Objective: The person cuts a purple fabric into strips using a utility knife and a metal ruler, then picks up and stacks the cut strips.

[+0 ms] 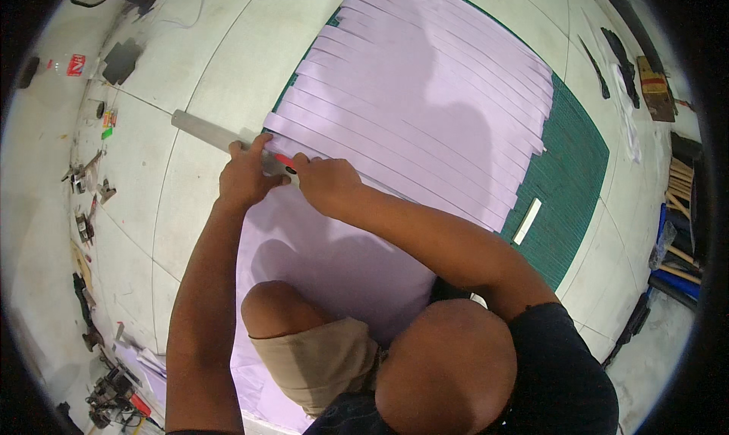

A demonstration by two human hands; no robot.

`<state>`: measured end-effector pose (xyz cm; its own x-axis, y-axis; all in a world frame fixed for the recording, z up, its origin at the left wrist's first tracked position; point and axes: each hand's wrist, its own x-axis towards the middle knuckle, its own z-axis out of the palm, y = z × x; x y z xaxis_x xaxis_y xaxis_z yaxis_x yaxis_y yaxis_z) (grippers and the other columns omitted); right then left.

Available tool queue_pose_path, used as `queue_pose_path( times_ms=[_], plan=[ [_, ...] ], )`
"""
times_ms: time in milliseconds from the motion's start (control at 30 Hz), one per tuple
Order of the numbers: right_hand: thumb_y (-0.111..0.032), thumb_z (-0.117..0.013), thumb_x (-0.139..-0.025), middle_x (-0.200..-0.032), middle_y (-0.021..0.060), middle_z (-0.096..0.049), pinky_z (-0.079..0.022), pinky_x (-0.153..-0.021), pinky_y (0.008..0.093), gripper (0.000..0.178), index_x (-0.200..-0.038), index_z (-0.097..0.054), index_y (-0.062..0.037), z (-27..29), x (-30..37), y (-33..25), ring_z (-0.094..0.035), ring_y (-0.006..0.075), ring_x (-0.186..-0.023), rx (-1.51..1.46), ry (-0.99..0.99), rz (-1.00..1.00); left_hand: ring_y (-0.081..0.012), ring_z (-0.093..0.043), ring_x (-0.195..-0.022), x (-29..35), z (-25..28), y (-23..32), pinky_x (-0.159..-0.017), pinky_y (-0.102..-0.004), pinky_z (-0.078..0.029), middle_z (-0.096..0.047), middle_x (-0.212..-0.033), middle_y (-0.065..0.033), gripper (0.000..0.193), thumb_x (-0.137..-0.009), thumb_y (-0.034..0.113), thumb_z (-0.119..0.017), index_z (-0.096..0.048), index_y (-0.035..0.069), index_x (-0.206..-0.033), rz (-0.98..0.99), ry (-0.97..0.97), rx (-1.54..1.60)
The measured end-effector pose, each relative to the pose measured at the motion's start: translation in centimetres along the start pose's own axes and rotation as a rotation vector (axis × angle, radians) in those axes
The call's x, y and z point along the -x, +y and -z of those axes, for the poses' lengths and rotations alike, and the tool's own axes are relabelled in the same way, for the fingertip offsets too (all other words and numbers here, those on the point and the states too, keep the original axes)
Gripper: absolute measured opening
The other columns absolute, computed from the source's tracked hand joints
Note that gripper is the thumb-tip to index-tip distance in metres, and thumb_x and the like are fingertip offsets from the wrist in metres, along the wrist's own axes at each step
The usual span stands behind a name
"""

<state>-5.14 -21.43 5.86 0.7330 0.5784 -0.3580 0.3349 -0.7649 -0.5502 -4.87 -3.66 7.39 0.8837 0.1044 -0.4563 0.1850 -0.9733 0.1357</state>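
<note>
Both hands sit close together on a big purple sheet [334, 260] on the floor. On the left side of the floor lie small tools [87, 200] and bits of clutter, well away from the hands. A long grey ruler [201, 130] comes next; it lies slanted, with its far end sticking out over the white tiles. The left hand [247, 178] is pressed flat on the ruler, fingers spread along its edge, holding it down. Just beside it, the right hand [326, 181] is curled tight around a small cutter with a red part [284, 162]; most of the cutter is hidden by the fingers. The cutter touches the ruler's edge, right between the two hands. Past the hands, the purple sheet is already cut into many long strips [425, 101] lying side by side. Under it is a green mat [569, 169], and a small white bar [527, 221] lies on the mat, well apart from the hands. At the far right are sticks and tools [676, 200] by the wall. A bent knee [277, 306] rests on the sheet below the hands
</note>
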Motion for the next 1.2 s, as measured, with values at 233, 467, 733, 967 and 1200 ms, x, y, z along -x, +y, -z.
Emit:
queue_pose_path(
  times_ms=[233, 467, 733, 967, 1200],
  plan=[
    [-0.011, -0.049, -0.093, -0.092, 0.0209, -0.069, -0.055, -0.070, 0.0463, 0.019, -0.107, -0.051, 0.0007, 1.2, -1.0, -1.6, -0.071, 0.0347, -0.084, -0.109, -0.028, 0.005, -0.0408, -0.065, -0.106, -0.1, -0.3, -0.9, -0.088, -0.0449, -0.056, -0.041, -0.137, -0.0281, 0.091, -0.065, 0.036, -0.090, -0.043, 0.028, -0.143, -0.025, 0.016, -0.025],
    [-0.014, -0.047, -0.095, -0.090, 0.0196, -0.069, -0.054, -0.073, 0.0481, 0.024, -0.115, -0.052, -0.0017, 3.6, 3.9, 1.8, -0.070, 0.0363, -0.085, -0.003, -0.202, -0.047, -0.0412, -0.066, -0.104, 0.1, 0.3, -0.1, -0.088, -0.0461, -0.056, -0.044, -0.133, -0.0255, 0.092, -0.066, 0.037, -0.090, -0.042, 0.028, -0.144, -0.016, -0.001, -0.006],
    [-0.021, -0.051, -0.096, -0.090, 0.0206, -0.070, -0.053, -0.071, 0.0533, 0.030, -0.125, -0.052, -0.0121, 4.9, 19.1, 8.4, -0.070, 0.0396, -0.082, 0.104, -0.344, -0.297, -0.0420, -0.063, -0.108, -0.3, -0.7, -0.8, -0.090, -0.0465, -0.055, -0.044, -0.131, -0.0249, 0.091, -0.068, 0.036, -0.088, -0.040, 0.027, -0.145, -0.026, 0.028, -0.047],
    [-0.013, -0.048, -0.097, -0.090, 0.0228, -0.070, -0.053, -0.067, 0.0545, 0.024, -0.121, -0.046, -0.0081, 6.7, 34.4, 14.5, -0.070, 0.0420, -0.083, 0.295, -0.666, -0.581, -0.0438, -0.063, -0.105, -1.0, -1.4, -1.3, -0.090, -0.0477, -0.054, -0.044, -0.130, -0.0268, 0.100, -0.068, 0.031, -0.089, -0.030, 0.025, -0.149, -0.043, 0.002, -0.007],
    [-0.020, -0.052, -0.098, -0.087, 0.0249, -0.067, -0.051, -0.067, 0.0546, 0.020, -0.110, -0.047, -0.0056, 10.7, 36.7, 14.0, -0.068, 0.0437, -0.082, 0.197, -0.274, -0.680, -0.0424, -0.049, -0.127, -0.5, -3.4, -4.1, -0.099, -0.0462, -0.050, -0.036, -0.141, -0.0289, 0.112, -0.068, 0.027, -0.089, -0.018, 0.006, -0.152, -0.131, 0.138, 0.239]
  ],
)
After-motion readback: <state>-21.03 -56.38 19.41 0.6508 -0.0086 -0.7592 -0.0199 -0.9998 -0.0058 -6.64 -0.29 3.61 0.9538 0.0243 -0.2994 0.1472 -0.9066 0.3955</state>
